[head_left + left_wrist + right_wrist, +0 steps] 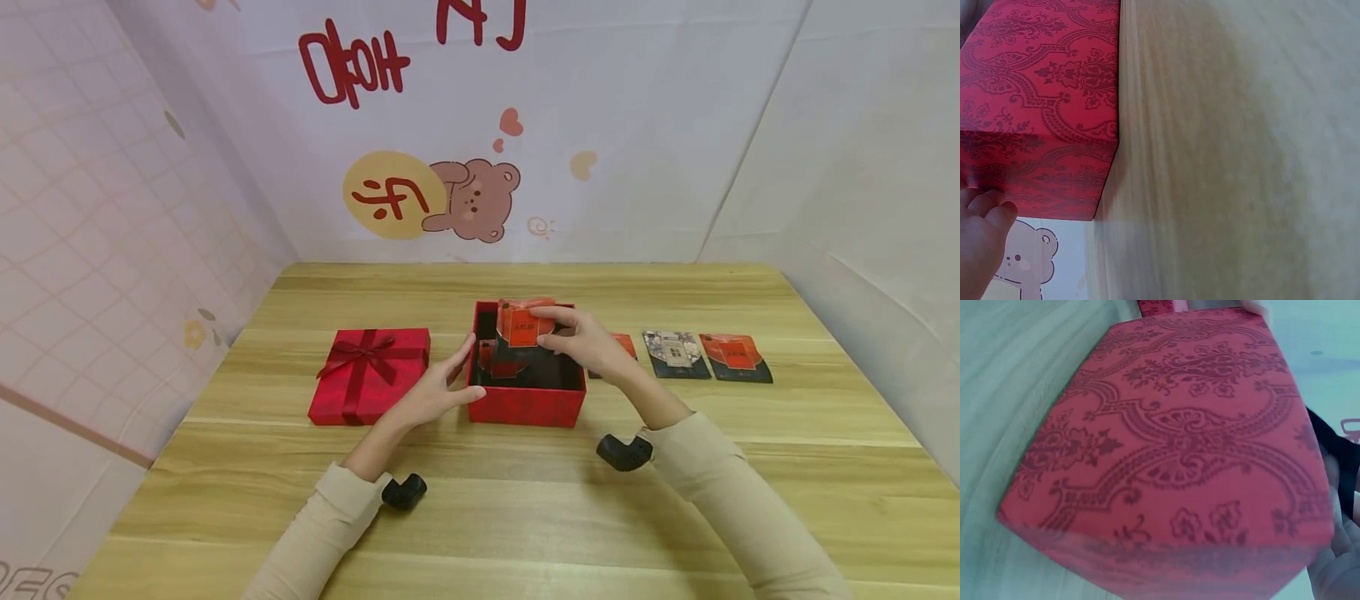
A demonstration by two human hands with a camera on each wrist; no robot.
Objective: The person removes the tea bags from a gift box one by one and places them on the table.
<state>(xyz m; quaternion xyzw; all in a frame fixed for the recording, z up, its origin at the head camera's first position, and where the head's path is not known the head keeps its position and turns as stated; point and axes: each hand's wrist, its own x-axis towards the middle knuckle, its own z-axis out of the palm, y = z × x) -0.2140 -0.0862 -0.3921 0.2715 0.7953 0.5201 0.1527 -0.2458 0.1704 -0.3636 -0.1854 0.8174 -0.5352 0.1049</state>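
A red patterned gift box point(525, 407) with a black inside stands lidless on the table. Over its opening, my right hand point(588, 340) pinches a flat red-and-black packet point(517, 327) between thumb and fingers. Another red-and-black packet point(497, 360) lies inside the box at the left. My left hand point(435, 392) is at the box's left side, thumb near the front corner and fingers extended along the wall. In the left wrist view, its fingertips point(1000, 215) touch the patterned side. The right wrist view shows the box wall point(1179, 437) close up, with part of my right hand point(1338, 562) beside it.
Left of the box lies its red lid point(390, 387) with a dark red ribbon bow. To the right are a pale-and-black packet point(675, 352), a red-and-black packet point(737, 357) and another packet point(624, 342) partly hidden by my right hand. A printed cloth wall stands behind the table.
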